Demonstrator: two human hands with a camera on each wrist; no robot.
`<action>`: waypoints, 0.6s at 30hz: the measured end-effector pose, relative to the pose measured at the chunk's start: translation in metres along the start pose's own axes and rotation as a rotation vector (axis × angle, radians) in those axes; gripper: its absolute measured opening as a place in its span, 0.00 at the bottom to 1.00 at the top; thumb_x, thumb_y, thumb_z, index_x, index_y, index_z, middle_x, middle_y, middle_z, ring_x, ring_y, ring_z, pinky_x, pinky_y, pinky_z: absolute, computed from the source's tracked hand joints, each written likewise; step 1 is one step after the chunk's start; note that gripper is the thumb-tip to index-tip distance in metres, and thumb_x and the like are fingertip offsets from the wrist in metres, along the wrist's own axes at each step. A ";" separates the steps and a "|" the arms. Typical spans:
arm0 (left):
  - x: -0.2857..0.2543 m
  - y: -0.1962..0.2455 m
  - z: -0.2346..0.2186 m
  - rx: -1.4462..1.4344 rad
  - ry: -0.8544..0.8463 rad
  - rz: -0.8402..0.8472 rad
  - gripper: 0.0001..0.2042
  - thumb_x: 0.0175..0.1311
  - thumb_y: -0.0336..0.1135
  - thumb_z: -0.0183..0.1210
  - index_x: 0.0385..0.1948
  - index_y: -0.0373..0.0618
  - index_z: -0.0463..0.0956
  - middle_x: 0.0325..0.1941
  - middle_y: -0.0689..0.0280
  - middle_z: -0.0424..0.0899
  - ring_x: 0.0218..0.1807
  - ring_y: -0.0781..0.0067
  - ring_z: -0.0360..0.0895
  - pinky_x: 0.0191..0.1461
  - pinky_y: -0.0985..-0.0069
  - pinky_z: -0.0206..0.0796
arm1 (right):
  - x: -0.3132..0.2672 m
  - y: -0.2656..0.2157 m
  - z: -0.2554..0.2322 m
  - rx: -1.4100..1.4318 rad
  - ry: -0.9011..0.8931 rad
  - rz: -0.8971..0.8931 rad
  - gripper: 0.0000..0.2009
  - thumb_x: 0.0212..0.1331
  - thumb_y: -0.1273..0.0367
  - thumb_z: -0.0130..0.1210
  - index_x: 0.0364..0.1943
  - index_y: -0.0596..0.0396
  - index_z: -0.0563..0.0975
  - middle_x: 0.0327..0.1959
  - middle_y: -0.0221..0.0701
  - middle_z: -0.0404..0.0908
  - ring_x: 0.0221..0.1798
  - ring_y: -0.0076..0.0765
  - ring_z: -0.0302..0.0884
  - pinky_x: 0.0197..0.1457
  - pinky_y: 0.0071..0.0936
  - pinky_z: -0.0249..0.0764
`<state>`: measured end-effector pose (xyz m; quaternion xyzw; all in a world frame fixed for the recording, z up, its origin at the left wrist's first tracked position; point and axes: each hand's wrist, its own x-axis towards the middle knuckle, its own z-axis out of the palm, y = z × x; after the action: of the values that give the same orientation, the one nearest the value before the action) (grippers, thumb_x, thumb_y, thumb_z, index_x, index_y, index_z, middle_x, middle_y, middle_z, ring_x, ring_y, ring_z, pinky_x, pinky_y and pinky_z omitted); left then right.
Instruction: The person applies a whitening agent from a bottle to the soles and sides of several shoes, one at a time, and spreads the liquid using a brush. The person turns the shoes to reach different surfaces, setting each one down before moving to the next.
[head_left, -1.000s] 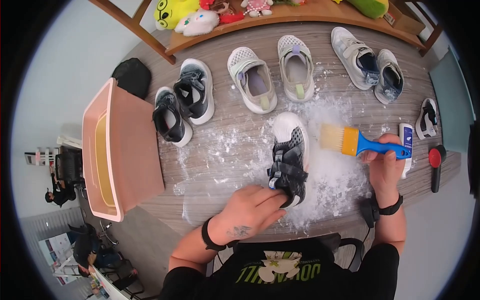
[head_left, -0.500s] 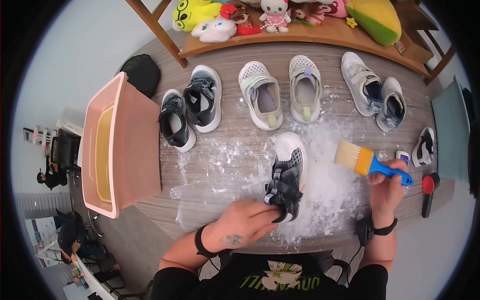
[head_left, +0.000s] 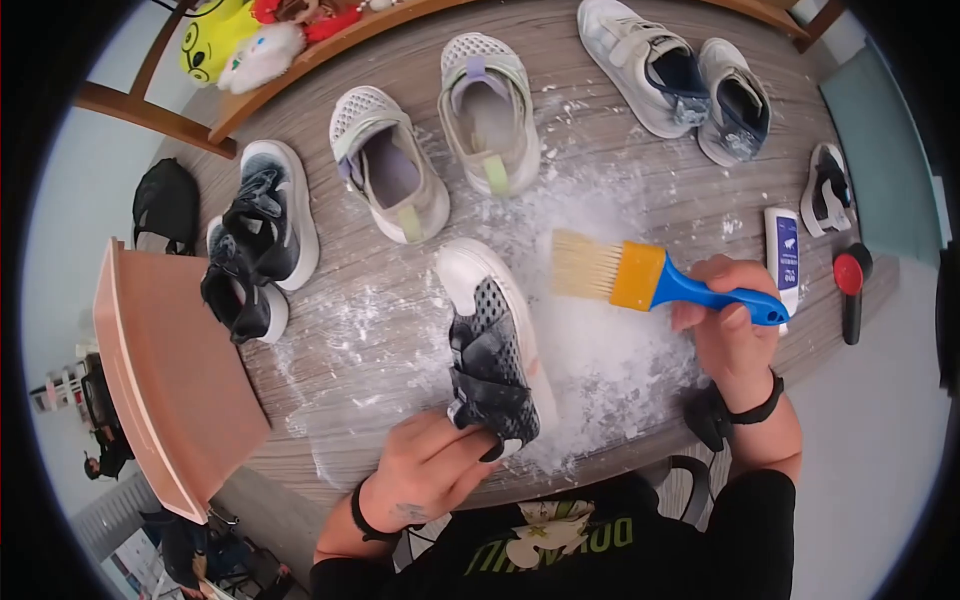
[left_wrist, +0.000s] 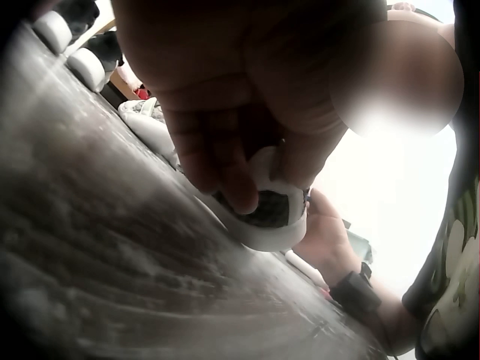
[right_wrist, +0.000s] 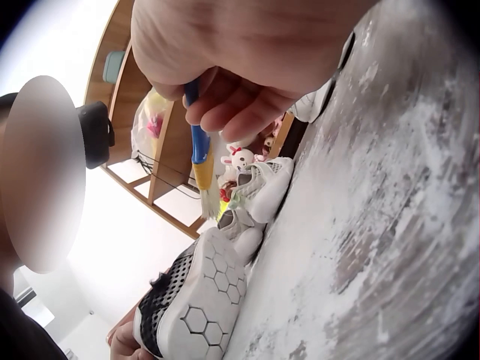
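Note:
A black mesh shoe (head_left: 488, 340) with a white toe and straps stands toe away from the person in the middle of the table. The left hand (head_left: 425, 465) grips its heel, fingers bent at the collar. In the right wrist view the shoe's white sole (right_wrist: 206, 307) shows a hexagon pattern. The right hand (head_left: 735, 325) holds a blue-handled paintbrush (head_left: 637, 275) between thumb and fingers. Its pale bristles point left, just right of the shoe's toe, over white powder (head_left: 600, 370) spread on the tabletop.
Grey-white shoes (head_left: 490, 120), black shoes (head_left: 262, 225) and white shoes (head_left: 650, 75) stand in pairs behind. At right lie a white-and-purple tube (head_left: 783, 255), a red-and-black scoop (head_left: 850, 285) and a small shoe (head_left: 827, 190). A pink bin (head_left: 190, 370) is at left, below a toy shelf (head_left: 330, 50).
The head view has shifted and turned. The brush has swung from pointing up-left to nearly level, its bristles nearer the shoe. The left hand keeps its grip on the heel.

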<state>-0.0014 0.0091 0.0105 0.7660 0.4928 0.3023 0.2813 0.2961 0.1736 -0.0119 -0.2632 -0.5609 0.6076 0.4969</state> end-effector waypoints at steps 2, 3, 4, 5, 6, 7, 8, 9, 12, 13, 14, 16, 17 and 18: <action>0.002 0.003 0.000 0.007 0.022 -0.002 0.16 0.45 0.28 0.70 0.39 0.40 0.80 0.38 0.61 0.82 0.27 0.59 0.77 0.31 0.67 0.69 | -0.003 0.000 0.001 -0.011 -0.048 -0.010 0.21 0.64 0.55 0.62 0.47 0.62 0.77 0.35 0.38 0.78 0.32 0.33 0.80 0.37 0.29 0.76; 0.002 0.004 0.000 0.016 0.023 0.000 0.16 0.45 0.28 0.70 0.39 0.40 0.80 0.38 0.61 0.82 0.27 0.59 0.77 0.31 0.67 0.69 | -0.004 -0.002 0.003 -0.012 -0.070 -0.004 0.22 0.64 0.55 0.63 0.47 0.62 0.77 0.35 0.39 0.79 0.33 0.33 0.80 0.38 0.29 0.76; 0.002 0.004 0.000 0.026 0.020 0.003 0.16 0.45 0.28 0.70 0.39 0.40 0.80 0.38 0.61 0.82 0.27 0.59 0.76 0.31 0.67 0.69 | -0.004 -0.003 0.006 -0.011 -0.089 0.003 0.22 0.63 0.55 0.63 0.48 0.62 0.77 0.36 0.39 0.80 0.34 0.33 0.80 0.39 0.29 0.76; 0.001 0.005 0.000 0.036 0.015 0.007 0.16 0.45 0.28 0.70 0.39 0.40 0.80 0.38 0.61 0.82 0.27 0.59 0.76 0.31 0.67 0.69 | -0.006 -0.004 0.009 -0.010 -0.106 0.008 0.23 0.63 0.55 0.63 0.49 0.63 0.77 0.37 0.39 0.80 0.34 0.33 0.80 0.39 0.29 0.76; 0.002 0.005 0.001 0.037 0.025 0.000 0.16 0.45 0.28 0.70 0.38 0.40 0.80 0.38 0.61 0.82 0.27 0.59 0.76 0.31 0.66 0.69 | -0.007 -0.003 0.008 -0.015 -0.148 -0.017 0.21 0.64 0.59 0.63 0.51 0.64 0.77 0.38 0.40 0.81 0.36 0.32 0.81 0.41 0.28 0.77; 0.002 0.006 0.002 0.036 0.034 -0.008 0.15 0.45 0.28 0.70 0.37 0.40 0.80 0.38 0.61 0.82 0.27 0.59 0.76 0.31 0.66 0.68 | -0.006 -0.004 0.010 -0.037 -0.182 -0.018 0.20 0.64 0.61 0.63 0.51 0.64 0.77 0.38 0.40 0.82 0.36 0.32 0.81 0.41 0.27 0.77; 0.003 0.006 0.003 0.035 0.043 -0.012 0.15 0.45 0.29 0.71 0.37 0.40 0.80 0.37 0.60 0.82 0.27 0.58 0.75 0.30 0.66 0.68 | -0.005 -0.007 0.012 -0.062 -0.214 -0.021 0.19 0.64 0.63 0.62 0.51 0.64 0.78 0.38 0.40 0.82 0.36 0.31 0.81 0.41 0.26 0.77; 0.004 0.007 0.004 0.059 0.048 -0.036 0.15 0.45 0.29 0.71 0.36 0.41 0.80 0.37 0.60 0.82 0.26 0.58 0.75 0.30 0.66 0.68 | -0.004 -0.010 0.013 -0.097 -0.238 -0.022 0.18 0.64 0.65 0.62 0.51 0.65 0.78 0.38 0.40 0.83 0.36 0.31 0.82 0.41 0.25 0.77; 0.003 0.014 0.005 0.094 0.058 -0.072 0.13 0.44 0.29 0.72 0.33 0.41 0.81 0.33 0.59 0.82 0.27 0.56 0.75 0.30 0.66 0.67 | -0.001 -0.014 0.007 -0.150 -0.309 -0.092 0.13 0.62 0.71 0.61 0.48 0.64 0.80 0.35 0.37 0.84 0.34 0.27 0.81 0.38 0.23 0.76; 0.002 0.015 0.006 0.094 0.060 -0.081 0.13 0.43 0.28 0.72 0.32 0.40 0.80 0.34 0.58 0.81 0.29 0.55 0.76 0.32 0.66 0.68 | -0.002 -0.016 0.006 -0.149 -0.321 -0.103 0.12 0.62 0.71 0.61 0.47 0.63 0.81 0.35 0.36 0.84 0.34 0.26 0.81 0.37 0.23 0.75; 0.000 0.015 0.007 0.096 0.063 -0.092 0.13 0.42 0.28 0.72 0.31 0.40 0.80 0.34 0.57 0.81 0.30 0.54 0.76 0.35 0.66 0.68 | -0.005 -0.018 0.005 -0.151 -0.297 -0.067 0.12 0.64 0.68 0.60 0.44 0.63 0.80 0.34 0.36 0.83 0.33 0.26 0.80 0.36 0.23 0.74; -0.003 0.016 0.008 0.120 0.071 -0.124 0.13 0.42 0.28 0.72 0.31 0.39 0.79 0.35 0.55 0.81 0.34 0.52 0.78 0.39 0.66 0.70 | -0.008 -0.021 0.005 -0.136 -0.256 0.000 0.15 0.67 0.61 0.58 0.40 0.63 0.80 0.31 0.36 0.82 0.32 0.27 0.79 0.34 0.23 0.71; -0.005 0.016 0.008 0.114 0.056 -0.138 0.13 0.42 0.28 0.71 0.31 0.38 0.79 0.36 0.55 0.81 0.34 0.52 0.78 0.39 0.66 0.70 | -0.009 -0.022 0.005 -0.147 -0.165 0.010 0.14 0.67 0.62 0.56 0.38 0.62 0.79 0.31 0.35 0.81 0.32 0.26 0.78 0.33 0.22 0.70; -0.006 0.016 0.008 0.111 0.043 -0.155 0.13 0.43 0.28 0.71 0.31 0.38 0.79 0.36 0.54 0.81 0.35 0.52 0.78 0.40 0.66 0.70 | -0.009 -0.022 0.004 -0.155 -0.077 0.018 0.13 0.67 0.63 0.55 0.37 0.62 0.79 0.31 0.35 0.81 0.31 0.24 0.77 0.32 0.22 0.69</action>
<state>0.0113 -0.0033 0.0159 0.7331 0.5727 0.2682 0.2503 0.3024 0.1612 0.0076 -0.2823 -0.6225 0.5767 0.4474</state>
